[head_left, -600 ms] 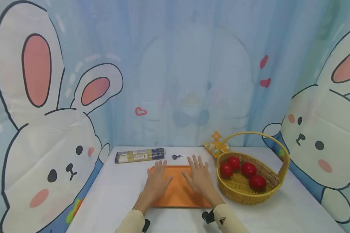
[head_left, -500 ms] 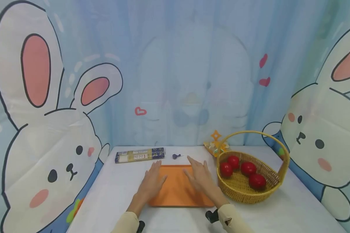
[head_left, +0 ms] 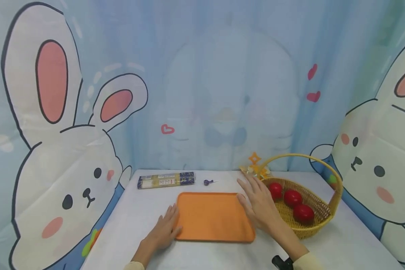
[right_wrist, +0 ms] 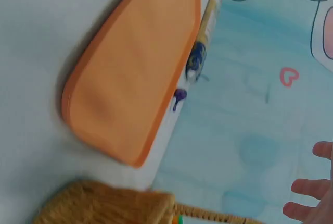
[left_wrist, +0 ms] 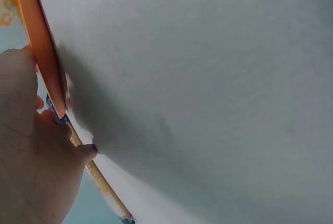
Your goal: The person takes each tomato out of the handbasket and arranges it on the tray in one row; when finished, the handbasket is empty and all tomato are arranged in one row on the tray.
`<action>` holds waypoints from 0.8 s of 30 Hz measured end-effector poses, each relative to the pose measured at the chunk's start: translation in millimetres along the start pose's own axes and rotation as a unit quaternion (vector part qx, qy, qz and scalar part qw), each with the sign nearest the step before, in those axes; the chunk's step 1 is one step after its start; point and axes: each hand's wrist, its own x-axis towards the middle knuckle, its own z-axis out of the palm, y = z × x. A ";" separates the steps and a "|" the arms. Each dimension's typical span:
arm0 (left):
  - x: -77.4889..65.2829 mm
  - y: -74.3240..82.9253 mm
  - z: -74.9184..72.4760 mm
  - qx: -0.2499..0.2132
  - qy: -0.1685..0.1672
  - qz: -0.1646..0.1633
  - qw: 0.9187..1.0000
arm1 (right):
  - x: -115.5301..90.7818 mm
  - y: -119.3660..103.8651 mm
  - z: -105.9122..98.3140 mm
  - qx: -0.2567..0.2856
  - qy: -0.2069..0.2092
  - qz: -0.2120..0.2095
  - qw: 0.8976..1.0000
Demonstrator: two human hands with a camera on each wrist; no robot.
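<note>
An orange tray (head_left: 214, 217) lies flat on the white table. My left hand (head_left: 163, 228) is at its left edge with fingers extended; in the left wrist view its thumb and fingers are near the tray's rim (left_wrist: 44, 47). My right hand (head_left: 261, 204) is over the gap between the tray and the yellow wicker basket (head_left: 298, 233), fingers spread and holding nothing. It covers the basket's left part in the head view. Several round red fruits (head_left: 303, 214) sit in the basket. At the right wrist view's edge, a few fingertips (right_wrist: 309, 187) of this hand show.
Long gold and navy packets (head_left: 166, 180) lie at the back left. A small dark purple item (head_left: 207, 182) with a thin pale tip lies behind the tray. Behind the basket is a yellow-orange packet (head_left: 264, 171). A blue rabbit-print curtain (head_left: 222, 93) hangs beyond the table.
Both hands have moved apart from above the tray: the left went to the tray's left edge, the right moved rightward to the basket's left side. The head view has shifted slightly.
</note>
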 end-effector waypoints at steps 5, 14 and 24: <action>-2.3 -0.1 0.9 0.014 -0.016 -0.012 1.000 | -9.6 20.6 -19.9 -0.007 -0.002 0.029 1.000; -3.9 -17.5 3.6 -0.014 -0.014 -0.006 1.000 | -19.3 60.0 -42.3 0.015 -0.057 0.087 0.994; -1.7 -7.1 -3.0 -0.029 -0.043 -0.011 0.999 | -24.6 119.7 -52.5 0.085 -0.142 0.202 0.965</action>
